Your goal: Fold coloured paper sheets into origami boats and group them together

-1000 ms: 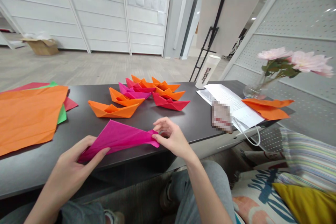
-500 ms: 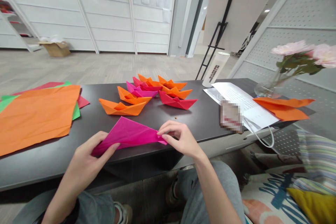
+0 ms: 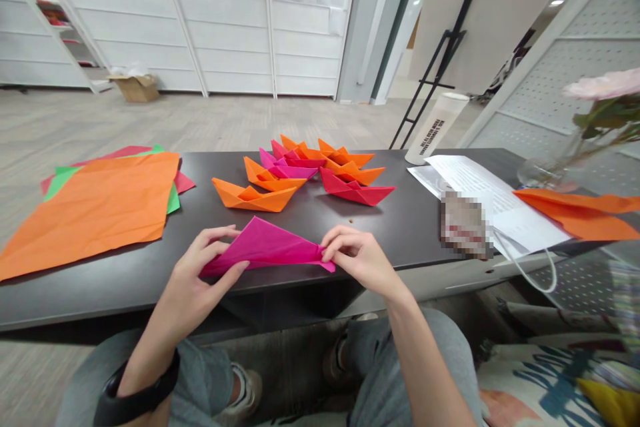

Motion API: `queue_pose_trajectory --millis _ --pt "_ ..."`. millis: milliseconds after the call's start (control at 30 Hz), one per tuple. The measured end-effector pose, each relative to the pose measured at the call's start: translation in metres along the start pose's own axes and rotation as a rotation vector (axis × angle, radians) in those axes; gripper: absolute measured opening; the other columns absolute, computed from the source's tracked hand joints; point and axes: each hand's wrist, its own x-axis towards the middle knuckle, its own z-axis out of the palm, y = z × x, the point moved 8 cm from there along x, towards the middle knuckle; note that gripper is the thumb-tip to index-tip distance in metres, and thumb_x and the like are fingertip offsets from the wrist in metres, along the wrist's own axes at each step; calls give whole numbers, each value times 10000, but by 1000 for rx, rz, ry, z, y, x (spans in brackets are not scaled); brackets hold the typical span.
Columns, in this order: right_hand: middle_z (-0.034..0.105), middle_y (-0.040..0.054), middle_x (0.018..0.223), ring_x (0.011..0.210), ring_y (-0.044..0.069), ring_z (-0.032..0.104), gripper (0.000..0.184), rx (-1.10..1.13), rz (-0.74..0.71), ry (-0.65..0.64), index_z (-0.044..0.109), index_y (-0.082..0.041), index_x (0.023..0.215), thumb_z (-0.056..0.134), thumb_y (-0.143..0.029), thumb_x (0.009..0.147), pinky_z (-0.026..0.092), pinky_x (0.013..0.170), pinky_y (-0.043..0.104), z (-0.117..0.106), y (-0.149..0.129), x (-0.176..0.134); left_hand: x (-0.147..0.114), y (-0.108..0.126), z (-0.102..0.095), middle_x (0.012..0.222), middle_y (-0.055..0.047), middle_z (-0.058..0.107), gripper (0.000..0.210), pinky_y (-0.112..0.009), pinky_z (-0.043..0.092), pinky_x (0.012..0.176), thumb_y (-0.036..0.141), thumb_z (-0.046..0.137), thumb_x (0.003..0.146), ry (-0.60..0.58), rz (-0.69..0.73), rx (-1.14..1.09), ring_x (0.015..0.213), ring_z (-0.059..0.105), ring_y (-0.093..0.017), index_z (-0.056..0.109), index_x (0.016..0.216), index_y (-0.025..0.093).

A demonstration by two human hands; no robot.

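A folded magenta sheet of paper [image 3: 273,245] is held between my two hands over the front edge of the dark table. My left hand [image 3: 207,270] grips its wide left end, with the thumb in front and the fingers behind. At the narrow right end, my right hand [image 3: 353,255] pinches the tip, where a small folded flap sticks out below the fingers. Just behind the sheet stands an orange paper boat [image 3: 255,197]. A red paper boat [image 3: 356,190] sits further right, and several more orange and pink boats are clustered behind them.
Orange paper sheets [image 3: 100,207] lie over green and red ones on the left of the table [image 3: 195,177]. To the right are a white bottle [image 3: 435,130], printed papers [image 3: 493,197], a blurred-out item [image 3: 465,225], folded orange paper [image 3: 575,213] and a flower vase [image 3: 545,170].
The view has shifted, so the whole scene appears further right in the picture. Both hands still hold the magenta paper, which keeps nearly the same shape.
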Motion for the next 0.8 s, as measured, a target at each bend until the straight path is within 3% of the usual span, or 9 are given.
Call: queue_pose_trajectory --millis 100,200,267,333,433,567,700,800 --pt "663 64 903 819 177 635 185 -45 -48 -42 798 -224 824 632 -243 904 508 683 291 0 -6 -2 0 -2 2 1289 -82 639 182 -348 470 1014 373 638 907 -30 -29 -10 1197 603 -261 691 980 215" --pt "643 82 1026 884 188 622 177 -19 -111 -136 785 -233 1033 671 -268 902 531 743 316 3 -12 -6 -1 -7 2 1054 -50 710 242 -296 528 856 403 643 902 -28 -110 -22 950 665 -216 677 1043 209" --pt "621 80 1091 857 177 607 312 2 -126 -173 757 -241 1116 794 -291 810 542 748 321 5 -12 -7 -2 -9 1 943 -27 710 241 -275 528 782 417 647 897 -11 -140 -27 848 655 -198 672 1007 204" --pt "620 71 1068 845 173 607 331 16 -105 -129 762 -235 1057 851 -317 749 550 730 314 3 -9 -6 -2 -10 1 907 -16 704 229 -265 519 755 418 648 896 -7 -144 -35 814 644 -188 671 973 204" --pt "637 47 918 802 165 626 176 68 -13 1 719 -208 888 780 -362 825 552 670 287 -2 2 -4 -1 -8 2 906 -9 698 214 -259 506 755 411 651 898 -14 -125 -51 821 641 -183 670 962 207" --pt "663 11 826 688 143 625 257 198 74 102 589 -220 880 770 -395 828 549 571 257 -6 13 -2 0 -6 4 899 -12 694 202 -264 500 761 402 649 904 -26 -106 -56 820 639 -185 669 954 207" --pt "705 25 787 692 167 671 253 122 110 157 634 -204 859 763 -419 821 584 653 308 -8 17 -1 0 -6 3 896 -13 695 198 -269 496 772 399 646 908 -20 -104 -48 823 639 -186 670 948 208" --pt "745 59 876 771 194 702 252 7 97 147 725 -191 957 754 -404 827 591 744 341 -5 17 -1 0 -6 3 886 -15 694 210 -272 496 767 412 636 913 -14 -109 -40 816 638 -189 669 936 206"
